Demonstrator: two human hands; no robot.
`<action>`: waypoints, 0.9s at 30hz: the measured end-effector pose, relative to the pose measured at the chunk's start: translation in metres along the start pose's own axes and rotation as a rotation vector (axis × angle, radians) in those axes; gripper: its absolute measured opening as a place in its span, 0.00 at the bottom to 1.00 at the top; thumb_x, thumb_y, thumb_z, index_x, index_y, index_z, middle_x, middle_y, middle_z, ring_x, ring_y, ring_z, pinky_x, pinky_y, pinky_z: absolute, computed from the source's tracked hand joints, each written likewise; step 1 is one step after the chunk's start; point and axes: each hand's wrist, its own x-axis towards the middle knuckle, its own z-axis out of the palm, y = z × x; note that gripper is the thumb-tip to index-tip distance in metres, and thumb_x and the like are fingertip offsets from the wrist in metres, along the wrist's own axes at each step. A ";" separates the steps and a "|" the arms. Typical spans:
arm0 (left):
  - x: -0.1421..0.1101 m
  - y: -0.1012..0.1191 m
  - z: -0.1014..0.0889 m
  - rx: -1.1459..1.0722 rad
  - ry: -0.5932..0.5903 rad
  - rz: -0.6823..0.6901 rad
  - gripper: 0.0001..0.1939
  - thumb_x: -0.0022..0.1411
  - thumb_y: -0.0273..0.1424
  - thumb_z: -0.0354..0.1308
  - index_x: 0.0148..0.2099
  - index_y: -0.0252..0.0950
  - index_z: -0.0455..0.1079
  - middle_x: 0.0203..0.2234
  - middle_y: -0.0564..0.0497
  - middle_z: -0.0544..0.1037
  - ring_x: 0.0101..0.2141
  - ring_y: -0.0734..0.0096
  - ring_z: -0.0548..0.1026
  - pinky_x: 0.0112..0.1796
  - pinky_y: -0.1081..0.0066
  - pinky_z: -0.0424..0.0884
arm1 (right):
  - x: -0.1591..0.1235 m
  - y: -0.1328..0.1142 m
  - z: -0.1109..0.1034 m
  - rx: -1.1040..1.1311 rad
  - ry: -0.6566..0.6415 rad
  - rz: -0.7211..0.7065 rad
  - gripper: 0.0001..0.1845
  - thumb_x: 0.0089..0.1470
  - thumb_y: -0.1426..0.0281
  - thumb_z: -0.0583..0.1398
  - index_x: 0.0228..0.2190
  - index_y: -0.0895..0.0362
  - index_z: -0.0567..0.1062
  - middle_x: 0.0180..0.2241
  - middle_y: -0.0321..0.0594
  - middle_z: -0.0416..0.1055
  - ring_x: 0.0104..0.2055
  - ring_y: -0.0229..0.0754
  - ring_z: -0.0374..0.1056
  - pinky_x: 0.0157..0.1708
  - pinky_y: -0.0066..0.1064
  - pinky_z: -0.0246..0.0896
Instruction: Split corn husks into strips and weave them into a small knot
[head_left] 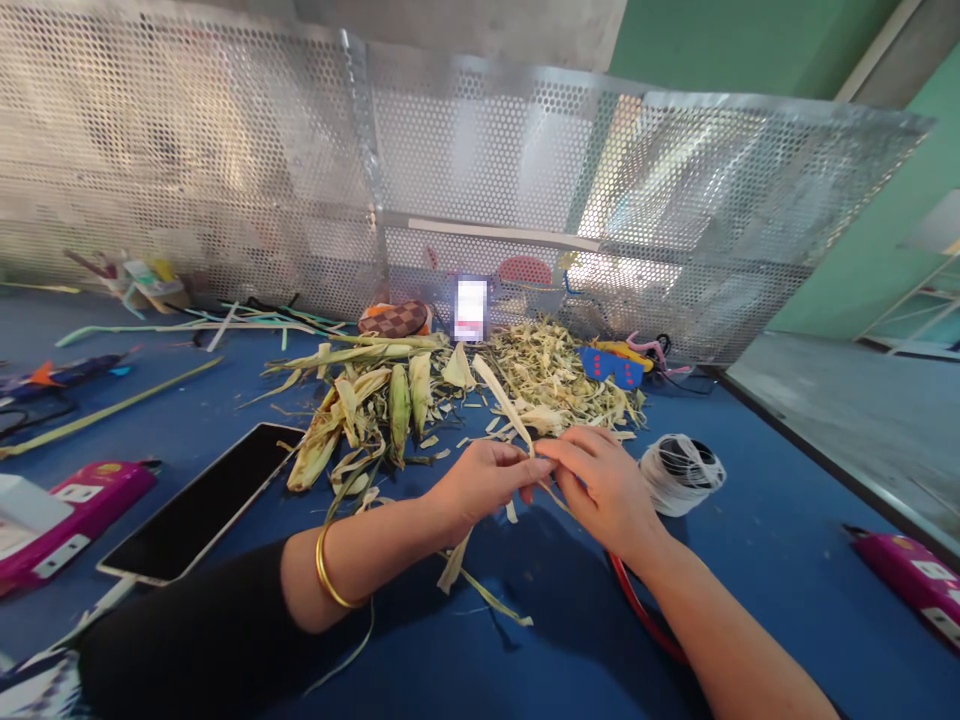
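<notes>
Between my two hands stands a pale corn husk strip point(508, 402), its upper part rising up and to the left. My left hand point(486, 488) pinches it between thumb and fingers near its lower part. My right hand point(600, 487) meets the left at the same spot, fingertips closed on the strip; the exact contact is partly hidden by the fingers. Below my left hand dangle or lie other husk pieces point(454, 565). A pile of larger corn husks point(400, 415) lies beyond the left hand, and a heap of shredded husk point(536, 370) lies beyond the right.
A spool of white string point(681, 475) stands right of my right hand. To the left lie a tablet point(206, 505) and a magenta power strip point(75, 520); another power strip point(911, 575) is at far right. A lit phone point(470, 308) leans against the perforated metal screen point(487, 150).
</notes>
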 end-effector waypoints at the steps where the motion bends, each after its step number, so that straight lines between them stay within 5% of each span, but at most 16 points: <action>1: 0.000 -0.001 0.000 0.020 0.014 0.013 0.18 0.51 0.44 0.58 0.25 0.32 0.70 0.16 0.55 0.66 0.16 0.84 0.52 0.18 0.76 0.44 | 0.000 0.000 0.000 -0.010 -0.003 -0.012 0.15 0.58 0.77 0.49 0.40 0.55 0.72 0.31 0.42 0.71 0.34 0.43 0.66 0.38 0.37 0.60; 11: 0.003 -0.004 0.000 -0.105 0.088 -0.060 0.16 0.51 0.41 0.60 0.28 0.31 0.71 0.21 0.53 0.71 0.16 0.83 0.59 0.16 0.78 0.52 | 0.001 -0.002 0.002 -0.006 -0.044 0.048 0.12 0.53 0.78 0.49 0.31 0.56 0.71 0.29 0.41 0.70 0.33 0.44 0.65 0.39 0.38 0.59; 21: 0.008 -0.005 -0.003 -0.273 0.215 -0.215 0.09 0.58 0.31 0.58 0.28 0.30 0.70 0.18 0.54 0.70 0.15 0.84 0.63 0.17 0.79 0.60 | -0.003 0.004 0.008 0.189 -0.096 0.309 0.08 0.57 0.73 0.52 0.38 0.55 0.69 0.34 0.42 0.73 0.34 0.42 0.70 0.33 0.31 0.63; 27: 0.007 -0.005 -0.004 -0.351 0.115 -0.250 0.07 0.53 0.29 0.62 0.27 0.29 0.71 0.20 0.52 0.73 0.17 0.80 0.67 0.20 0.75 0.67 | -0.004 0.007 0.011 0.160 -0.084 0.322 0.08 0.57 0.72 0.52 0.38 0.55 0.69 0.35 0.42 0.73 0.36 0.44 0.70 0.35 0.33 0.64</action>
